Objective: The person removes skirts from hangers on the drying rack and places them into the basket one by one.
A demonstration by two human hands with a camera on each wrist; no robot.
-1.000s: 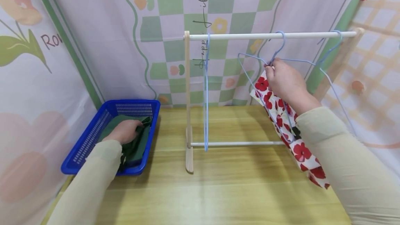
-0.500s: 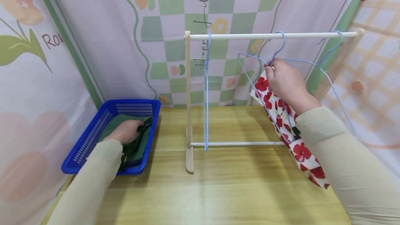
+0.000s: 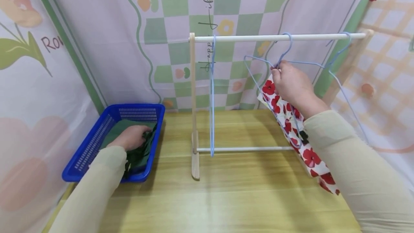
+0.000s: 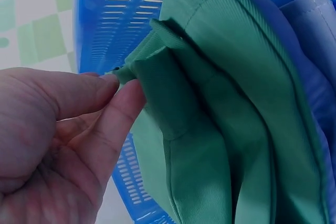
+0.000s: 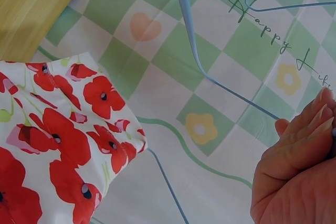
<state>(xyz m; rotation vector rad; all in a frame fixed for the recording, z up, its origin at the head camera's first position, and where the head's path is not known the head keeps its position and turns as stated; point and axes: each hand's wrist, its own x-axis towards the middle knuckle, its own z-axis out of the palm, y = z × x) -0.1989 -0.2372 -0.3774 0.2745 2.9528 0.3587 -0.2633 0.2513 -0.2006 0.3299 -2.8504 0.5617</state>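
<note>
My left hand (image 3: pixel 130 137) reaches into a blue plastic basket (image 3: pixel 140 106) on the left. In the left wrist view its thumb and index finger pinch the edge of a folded dark green garment (image 4: pixel 197 108). On the right, my right hand (image 3: pixel 295 82) grips a light blue wire hanger (image 5: pixel 188 17) just below its hook, which is looped over the rack's top rail. A white garment with red poppies (image 3: pixel 312 158) hangs down on this hanger, slanting toward the front right. My right forearm hides part of it.
The rack's white top rail (image 3: pixel 245 39) also carries a blue hanger (image 3: pixel 212 110) at its left end and another (image 3: pixel 347 96) at its right. A wooden upright (image 3: pixel 193 92) stands between basket and hangers. Blue fabric (image 4: pixel 315 30) lies beside the green garment.
My left fingers have shifted slightly up and right on the green garment. My right hand keeps its hold on the hanger, and the head view has moved a little.
</note>
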